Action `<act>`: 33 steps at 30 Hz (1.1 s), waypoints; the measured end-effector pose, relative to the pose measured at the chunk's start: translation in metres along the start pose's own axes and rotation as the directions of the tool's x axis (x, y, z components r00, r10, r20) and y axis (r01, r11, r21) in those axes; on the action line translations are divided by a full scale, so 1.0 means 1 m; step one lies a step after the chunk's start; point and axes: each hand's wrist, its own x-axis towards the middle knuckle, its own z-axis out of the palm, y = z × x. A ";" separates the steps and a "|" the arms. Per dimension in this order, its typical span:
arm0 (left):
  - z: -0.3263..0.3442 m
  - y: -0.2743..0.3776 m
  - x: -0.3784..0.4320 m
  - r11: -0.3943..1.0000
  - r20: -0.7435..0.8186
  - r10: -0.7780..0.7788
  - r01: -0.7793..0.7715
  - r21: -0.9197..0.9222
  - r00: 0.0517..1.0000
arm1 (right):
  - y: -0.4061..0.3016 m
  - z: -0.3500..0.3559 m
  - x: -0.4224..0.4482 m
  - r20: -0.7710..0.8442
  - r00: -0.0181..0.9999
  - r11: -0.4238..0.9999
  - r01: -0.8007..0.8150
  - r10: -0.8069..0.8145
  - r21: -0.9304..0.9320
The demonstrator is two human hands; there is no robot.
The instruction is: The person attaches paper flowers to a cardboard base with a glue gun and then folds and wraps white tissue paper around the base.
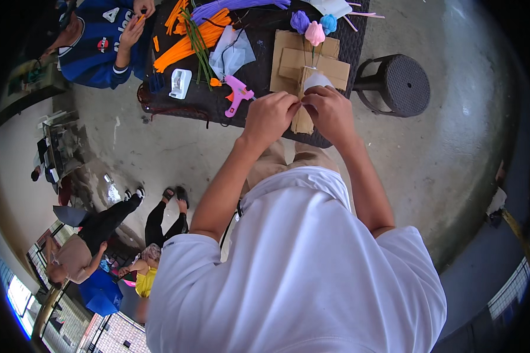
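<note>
My left hand (pixel 271 112) and my right hand (pixel 329 108) meet fingertip to fingertip over a narrow cardboard strip (pixel 304 123) at the table's near edge. Both have thumb and fingers pinched together; whatever lies between them is too small to make out. A white translucent sheet (pixel 317 80) shows just beyond my right fingers, partly covered by them. Past it, three fuzzy tulip-shaped flowers, one purple (pixel 300 22), one pink (pixel 315 34) and one blue (pixel 328 23), stand on thin stems above flat cardboard pieces (pixel 287 46).
A pink hot glue gun (pixel 236 95) and a white tape dispenser (pixel 180 84) lie left of my hands. Orange (pixel 190 48), green (pixel 196 44) and purple pipe cleaners (pixel 234 8) lie beyond. A co-worker's hands (pixel 134 28) hold something orange. A dark stool (pixel 397 86) stands at right.
</note>
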 end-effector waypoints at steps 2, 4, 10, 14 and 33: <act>0.007 0.002 -0.003 0.998 -0.011 -0.041 0.041 -0.046 0.999 | 0.002 0.001 -0.001 0.004 1.000 0.998 0.031 -0.031 -0.051; 0.013 0.005 -0.005 0.976 -0.057 -0.148 0.137 -0.170 0.987 | 0.005 -0.001 -0.002 0.023 0.998 0.996 0.066 -0.065 -0.054; 0.023 0.003 -0.005 0.986 -0.119 -0.102 0.085 -0.146 0.988 | 0.010 0.002 -0.001 0.048 0.996 0.993 0.078 -0.074 -0.091; 0.024 0.002 -0.005 0.986 -0.099 -0.101 0.087 -0.143 0.990 | 0.008 0.001 0.000 0.046 0.996 0.994 0.076 -0.072 -0.082; 0.031 -0.004 -0.005 0.769 -0.212 -0.503 0.321 -0.552 0.838 | -0.008 0.023 -0.010 0.292 0.783 0.385 -0.548 0.549 0.743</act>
